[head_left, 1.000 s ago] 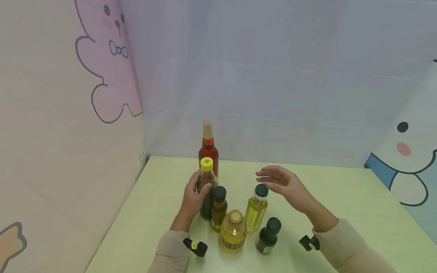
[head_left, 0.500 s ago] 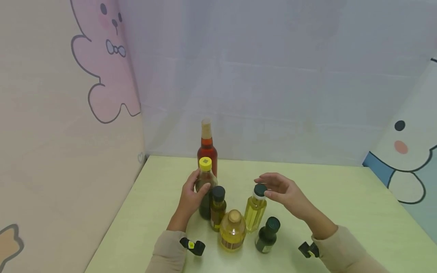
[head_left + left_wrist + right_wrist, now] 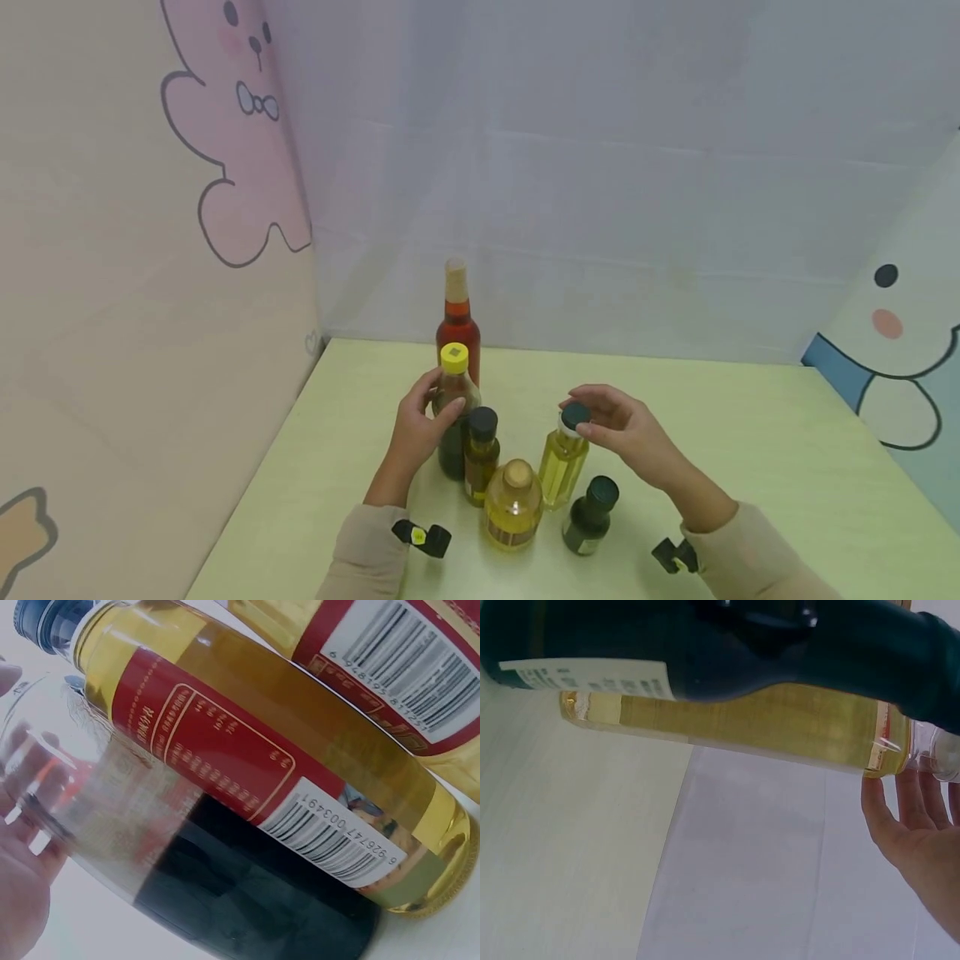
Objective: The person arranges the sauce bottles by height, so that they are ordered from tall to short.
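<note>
My left hand (image 3: 416,427) grips a clear, yellow-capped bottle (image 3: 454,387) of dark liquid, thumb on the near side and fingers behind. The left wrist view shows that dark liquid (image 3: 247,892) low in the bottle, behind a red-labelled oil bottle (image 3: 247,742). With thumb and curled fingers, my right hand (image 3: 628,429) holds the neck of a tall bottle of yellow oil (image 3: 562,468) just at its dark green cap. In the right wrist view a dark green bottle (image 3: 735,645) hides part of that oil bottle (image 3: 780,724).
A tall bottle of red liquid (image 3: 457,329) stands behind the yellow-capped one. Between the hands are a small black-capped bottle (image 3: 482,471) and a round-shouldered oil bottle (image 3: 513,510). The short dark green bottle (image 3: 587,523) stands front right on the pale table (image 3: 735,433).
My right hand has come down from above the green cap and closed around the oil bottle's neck. My left hand keeps its grip on the yellow-capped bottle, and the bottles stand where they were.
</note>
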The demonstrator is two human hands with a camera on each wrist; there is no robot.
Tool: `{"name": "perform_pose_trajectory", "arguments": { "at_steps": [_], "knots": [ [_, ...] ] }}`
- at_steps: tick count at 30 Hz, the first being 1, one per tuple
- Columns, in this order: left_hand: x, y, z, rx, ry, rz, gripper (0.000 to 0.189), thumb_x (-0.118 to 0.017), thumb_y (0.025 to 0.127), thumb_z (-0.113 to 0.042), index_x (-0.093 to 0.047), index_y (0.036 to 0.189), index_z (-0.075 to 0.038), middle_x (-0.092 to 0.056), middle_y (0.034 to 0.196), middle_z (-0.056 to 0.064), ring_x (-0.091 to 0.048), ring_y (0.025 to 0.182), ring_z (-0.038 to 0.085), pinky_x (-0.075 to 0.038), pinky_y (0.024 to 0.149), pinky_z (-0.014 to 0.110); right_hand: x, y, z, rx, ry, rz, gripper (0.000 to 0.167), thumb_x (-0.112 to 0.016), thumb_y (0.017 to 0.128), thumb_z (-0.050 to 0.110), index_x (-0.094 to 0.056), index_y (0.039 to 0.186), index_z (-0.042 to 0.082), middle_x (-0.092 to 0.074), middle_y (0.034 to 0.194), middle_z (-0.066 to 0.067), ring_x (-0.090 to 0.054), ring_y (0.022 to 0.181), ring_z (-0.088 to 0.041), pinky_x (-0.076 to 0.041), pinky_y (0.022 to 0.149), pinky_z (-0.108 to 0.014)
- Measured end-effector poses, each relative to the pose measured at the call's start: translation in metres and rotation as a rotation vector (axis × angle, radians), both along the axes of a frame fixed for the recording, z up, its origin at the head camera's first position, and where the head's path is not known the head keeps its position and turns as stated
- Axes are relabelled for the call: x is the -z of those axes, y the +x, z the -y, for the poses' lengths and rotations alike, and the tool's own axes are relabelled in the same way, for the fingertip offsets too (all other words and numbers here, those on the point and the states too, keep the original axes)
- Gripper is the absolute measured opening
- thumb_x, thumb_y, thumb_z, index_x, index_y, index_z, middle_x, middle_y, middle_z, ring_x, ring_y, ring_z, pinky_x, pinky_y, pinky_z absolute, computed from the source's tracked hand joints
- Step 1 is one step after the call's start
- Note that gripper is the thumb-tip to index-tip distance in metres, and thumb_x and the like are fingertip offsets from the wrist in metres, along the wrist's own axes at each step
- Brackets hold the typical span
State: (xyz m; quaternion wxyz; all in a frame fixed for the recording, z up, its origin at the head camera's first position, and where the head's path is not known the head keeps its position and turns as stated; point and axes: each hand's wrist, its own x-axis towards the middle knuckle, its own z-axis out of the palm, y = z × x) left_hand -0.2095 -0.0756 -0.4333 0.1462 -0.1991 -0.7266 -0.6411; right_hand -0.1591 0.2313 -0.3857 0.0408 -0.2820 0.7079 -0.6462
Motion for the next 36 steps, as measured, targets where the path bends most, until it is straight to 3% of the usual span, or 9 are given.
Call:
{"name": "perform_pose_trajectory", "arguments": {
  "at_steps": [4,10,12,16,19,27,36],
  "knots": [
    [-0.003,0.001,0.000,-0.013,-0.021,0.000,0.045,-0.068,0.090,-0.007,-0.053,0.131,0.003,-0.057,0.129,0.020,-0.050,0.121,0.035,-0.037,0.103,0.054,0.001,0.000,0.000,0.010,0.009,0.004,0.036,-0.060,0.095,-0.001,-0.057,0.129,0.008,-0.062,0.122,-0.004,-0.062,0.107,-0.016,-0.054,0.081,-0.030],
    [-0.008,0.001,0.002,-0.025,-0.055,0.007,0.043,-0.072,0.088,-0.010,-0.057,0.128,-0.001,-0.061,0.123,0.014,-0.054,0.117,0.030,-0.041,0.100,0.054,0.001,0.001,0.001,0.019,0.030,0.007,0.037,-0.061,0.094,-0.001,-0.053,0.129,-0.007,-0.062,0.123,-0.008,-0.063,0.103,-0.017,-0.055,0.080,-0.032],
    [-0.020,0.008,0.001,-0.027,-0.062,0.030,0.041,-0.072,0.088,-0.008,-0.058,0.125,0.001,-0.061,0.121,0.016,-0.054,0.115,0.031,-0.041,0.099,0.054,0.001,0.002,0.002,0.025,0.040,0.005,0.036,-0.061,0.094,-0.001,-0.052,0.128,-0.010,-0.063,0.121,-0.007,-0.064,0.101,-0.017,-0.055,0.079,-0.032],
    [-0.024,0.008,0.000,-0.027,-0.046,0.089,0.040,-0.072,0.088,-0.007,-0.058,0.125,0.001,-0.062,0.121,0.016,-0.054,0.117,0.032,-0.040,0.101,0.053,0.002,0.002,0.002,0.033,0.049,0.003,0.035,-0.062,0.094,-0.001,-0.053,0.126,-0.011,-0.064,0.119,-0.007,-0.065,0.099,-0.018,-0.055,0.078,-0.033],
    [-0.016,0.001,0.002,-0.024,-0.021,0.113,0.041,-0.074,0.088,-0.011,-0.060,0.126,-0.003,-0.062,0.122,0.013,-0.053,0.118,0.029,-0.039,0.102,0.051,0.003,0.001,0.002,0.038,0.051,0.007,0.035,-0.062,0.093,-0.001,-0.054,0.126,-0.010,-0.064,0.118,-0.006,-0.065,0.100,-0.018,-0.056,0.078,-0.034],
    [-0.018,0.003,0.003,-0.045,-0.001,0.149,0.041,-0.076,0.086,-0.017,-0.063,0.124,-0.006,-0.064,0.118,0.008,-0.056,0.114,0.026,-0.043,0.099,0.049,0.005,0.001,0.002,0.060,0.072,-0.003,0.035,-0.063,0.093,0.000,-0.054,0.126,-0.008,-0.064,0.116,-0.008,-0.065,0.100,-0.019,-0.056,0.078,-0.035],
    [-0.020,0.006,0.000,-0.067,0.019,0.158,0.043,-0.076,0.086,-0.016,-0.063,0.125,-0.004,-0.063,0.120,0.011,-0.054,0.117,0.028,-0.041,0.101,0.049,0.005,0.002,0.003,0.044,0.068,-0.019,0.035,-0.060,0.094,-0.002,-0.052,0.127,-0.009,-0.064,0.116,-0.004,-0.065,0.101,-0.018,-0.056,0.079,-0.034]
  ]
}}
